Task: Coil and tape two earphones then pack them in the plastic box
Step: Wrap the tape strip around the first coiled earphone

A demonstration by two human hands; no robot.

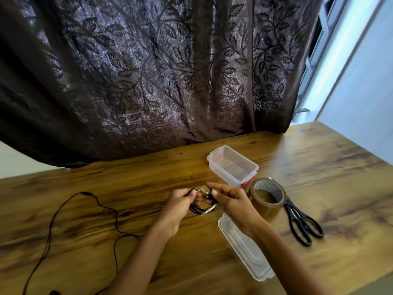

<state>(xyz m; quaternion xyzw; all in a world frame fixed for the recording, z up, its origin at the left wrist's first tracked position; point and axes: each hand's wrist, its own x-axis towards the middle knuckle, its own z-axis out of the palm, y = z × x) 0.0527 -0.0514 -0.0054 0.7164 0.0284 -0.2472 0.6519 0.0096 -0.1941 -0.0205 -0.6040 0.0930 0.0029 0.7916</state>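
A coiled black earphone (202,208) is held just above the wooden table between both hands. My left hand (179,206) grips the coil's left side. My right hand (230,201) pinches a piece of brown tape (203,190) that sits on the top of the coil. A second black earphone (85,211) lies uncoiled on the table at the left, its cable running to the near edge. The clear plastic box (232,165) stands open behind my hands. Its lid (244,248) lies flat under my right forearm.
A roll of brown tape (266,195) stands right of my hands, touching the box. Black scissors (302,223) lie just right of the roll. A dark leaf-patterned curtain (159,71) hangs over the table's far edge.
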